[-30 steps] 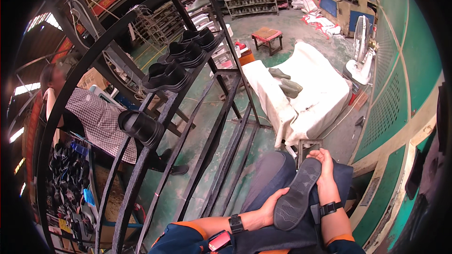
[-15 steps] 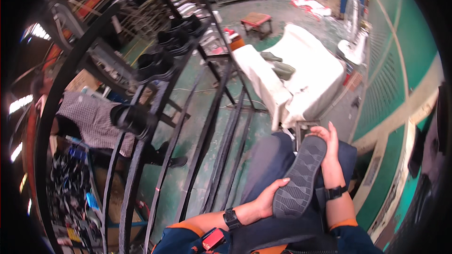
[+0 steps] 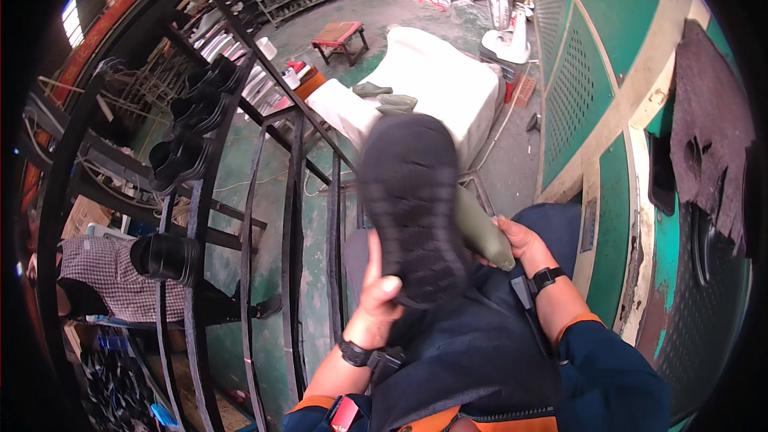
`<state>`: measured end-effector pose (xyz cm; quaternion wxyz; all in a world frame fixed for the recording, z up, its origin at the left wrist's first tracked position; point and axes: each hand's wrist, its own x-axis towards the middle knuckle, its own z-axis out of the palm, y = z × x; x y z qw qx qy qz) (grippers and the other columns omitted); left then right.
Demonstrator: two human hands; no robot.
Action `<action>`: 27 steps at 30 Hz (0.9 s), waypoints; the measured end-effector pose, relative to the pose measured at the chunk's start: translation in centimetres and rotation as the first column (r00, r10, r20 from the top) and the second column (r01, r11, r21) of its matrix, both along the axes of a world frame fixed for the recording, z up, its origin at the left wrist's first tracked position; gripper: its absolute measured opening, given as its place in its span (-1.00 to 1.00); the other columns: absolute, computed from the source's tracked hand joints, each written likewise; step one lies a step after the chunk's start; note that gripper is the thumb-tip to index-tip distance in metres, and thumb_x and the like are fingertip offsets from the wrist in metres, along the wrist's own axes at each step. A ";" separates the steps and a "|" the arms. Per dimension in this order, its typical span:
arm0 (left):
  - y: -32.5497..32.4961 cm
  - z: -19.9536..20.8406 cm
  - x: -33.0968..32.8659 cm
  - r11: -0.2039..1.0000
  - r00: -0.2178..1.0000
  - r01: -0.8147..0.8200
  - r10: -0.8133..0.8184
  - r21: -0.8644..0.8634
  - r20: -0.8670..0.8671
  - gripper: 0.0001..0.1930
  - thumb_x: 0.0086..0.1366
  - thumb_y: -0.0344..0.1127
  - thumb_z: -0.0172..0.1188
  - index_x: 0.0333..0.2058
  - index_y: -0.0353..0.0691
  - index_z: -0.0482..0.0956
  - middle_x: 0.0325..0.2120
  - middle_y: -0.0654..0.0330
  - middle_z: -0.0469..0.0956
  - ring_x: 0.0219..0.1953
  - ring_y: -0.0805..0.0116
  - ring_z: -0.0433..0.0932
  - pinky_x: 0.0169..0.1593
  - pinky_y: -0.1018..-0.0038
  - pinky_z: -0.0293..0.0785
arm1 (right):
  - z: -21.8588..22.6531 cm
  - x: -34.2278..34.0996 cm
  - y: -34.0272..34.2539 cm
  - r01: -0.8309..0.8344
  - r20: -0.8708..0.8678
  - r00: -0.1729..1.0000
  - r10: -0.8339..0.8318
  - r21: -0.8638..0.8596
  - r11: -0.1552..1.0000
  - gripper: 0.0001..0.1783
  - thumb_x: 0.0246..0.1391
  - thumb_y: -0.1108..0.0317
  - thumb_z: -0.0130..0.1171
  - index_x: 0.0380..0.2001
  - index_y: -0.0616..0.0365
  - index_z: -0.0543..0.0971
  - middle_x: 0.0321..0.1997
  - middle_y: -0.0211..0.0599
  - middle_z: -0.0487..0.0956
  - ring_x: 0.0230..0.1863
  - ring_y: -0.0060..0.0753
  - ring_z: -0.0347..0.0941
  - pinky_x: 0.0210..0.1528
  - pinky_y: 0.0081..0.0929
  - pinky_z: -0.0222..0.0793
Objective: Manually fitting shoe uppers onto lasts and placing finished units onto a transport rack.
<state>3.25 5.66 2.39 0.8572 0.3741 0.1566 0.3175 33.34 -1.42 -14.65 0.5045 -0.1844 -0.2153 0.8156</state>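
Note:
My left hand (image 3: pixel 378 296) is closed round the heel end of a black shoe (image 3: pixel 412 200). Its patterned sole faces me, smeared a little by motion, and the upper is hidden behind it. Just right of the shoe, my right hand (image 3: pixel 522 242) has its fingers around one end of a dull green shoe last (image 3: pixel 483 234); the last's other end disappears behind the sole. More green lasts (image 3: pixel 395 102) lie past the shoe on a white cloth-covered table (image 3: pixel 448 72).
On my left stands a black metal rack (image 3: pixel 196 304) with several black shoes (image 3: pixel 176 164) on its bars. Green panels (image 3: pixel 588 104) run along my right. A white fan (image 3: pixel 504 40) and a low stool (image 3: pixel 339 36) are farther off. Beyond the rack is another person in a checked garment (image 3: pixel 108 272).
The shoe has moved up and left, sole still showing. My right hand has left it and now grips a green last. My view has swung to the right.

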 end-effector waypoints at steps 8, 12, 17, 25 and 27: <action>0.4 -2.1 -7.3 0.969 0.970 -0.236 0.239 -0.071 0.050 0.09 -0.09 0.01 0.44 0.35 -0.26 0.05 0.27 -0.07 0.26 0.26 -0.05 0.33 0.31 0.06 0.27 | 12.9 -4.8 11.4 0.288 -0.039 0.956 -0.292 -0.084 0.954 -0.40 0.33 -0.15 -0.15 0.20 0.06 0.37 -0.12 0.01 0.61 -0.33 -0.14 0.61 -0.55 -0.36 0.53; -0.7 -0.1 -6.9 0.960 0.961 -0.274 0.275 0.064 -0.009 0.21 -0.12 -0.02 0.45 0.41 -0.17 -0.13 0.35 -0.03 0.11 0.33 -0.01 0.23 0.35 0.09 0.19 | 13.4 -2.4 19.9 0.650 -0.027 0.740 -0.672 -0.224 0.726 -0.46 0.32 -0.04 -0.16 0.09 0.21 0.39 -0.10 0.07 0.60 -0.23 -0.15 0.60 -0.23 -0.28 0.53; 0.7 0.9 -9.9 0.634 0.817 -0.285 0.553 0.719 -0.163 0.24 -0.08 -0.08 0.45 0.45 -0.05 -0.24 0.40 0.00 -0.03 0.42 0.04 0.02 0.42 0.14 -0.02 | 13.9 -9.8 13.5 -0.144 0.317 0.933 0.170 -0.104 0.984 -0.33 0.30 -0.19 -0.14 0.14 0.20 0.39 0.04 0.13 0.56 -0.08 0.05 0.60 -0.20 -0.11 0.59; 1.8 3.2 -4.4 0.237 0.689 0.291 0.621 0.927 -0.375 -0.65 0.08 -0.05 0.40 -0.31 -0.19 0.63 -0.40 0.11 0.59 -0.24 0.06 0.56 -0.04 0.24 0.36 | 15.6 -14.5 6.7 0.093 0.463 0.872 -0.157 0.157 0.983 -0.34 0.21 0.37 0.05 0.37 0.25 0.21 0.40 -0.17 0.27 0.38 -0.36 0.17 0.40 -0.43 0.02; 1.7 3.1 -2.8 0.246 0.758 0.124 0.602 0.961 -0.251 -0.75 0.15 -0.15 0.36 -0.42 -0.21 0.59 -0.56 0.20 0.52 -0.44 0.15 0.53 -0.12 0.30 0.36 | 17.7 -14.9 6.6 0.144 0.450 0.860 -0.241 0.238 0.961 -0.31 0.17 0.38 0.03 0.36 0.30 0.20 0.41 -0.16 0.24 0.39 -0.35 0.16 0.41 -0.42 0.00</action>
